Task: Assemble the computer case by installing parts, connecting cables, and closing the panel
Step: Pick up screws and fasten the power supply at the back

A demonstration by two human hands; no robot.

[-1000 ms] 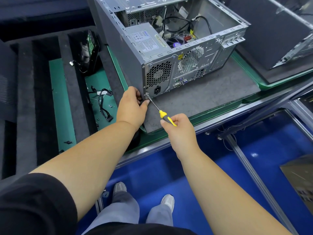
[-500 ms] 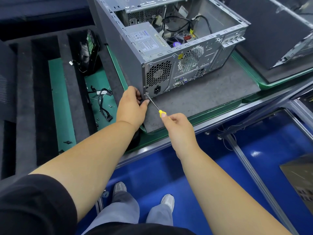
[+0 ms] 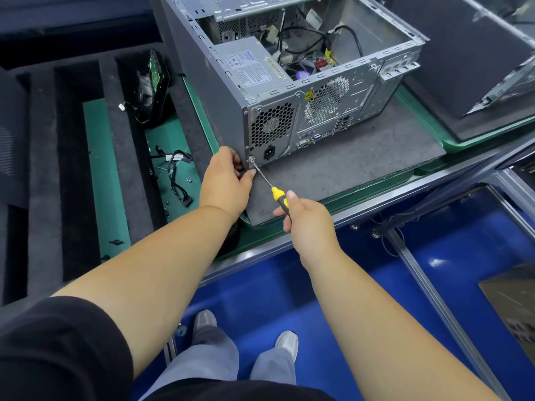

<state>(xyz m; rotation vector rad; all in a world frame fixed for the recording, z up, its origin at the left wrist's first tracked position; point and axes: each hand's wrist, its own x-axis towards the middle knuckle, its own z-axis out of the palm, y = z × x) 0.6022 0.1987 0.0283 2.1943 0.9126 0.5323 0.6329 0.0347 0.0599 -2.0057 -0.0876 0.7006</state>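
A grey computer case stands on a dark mat, its top side open and cables and a power supply showing inside. My right hand grips a yellow-handled screwdriver, whose tip sits on a screw at the case's lower rear corner. My left hand holds that corner of the case, thumb close to the screwdriver shaft.
Left of the case lies a grey foam tray with long slots, a hard drive and loose black cables on green matting. A second case stands at the right. Blue floor lies below the bench edge.
My right hand has shifted on the screwdriver handle, showing more yellow than half a second ago. The tip stays on the same screw; my left hand has not moved.
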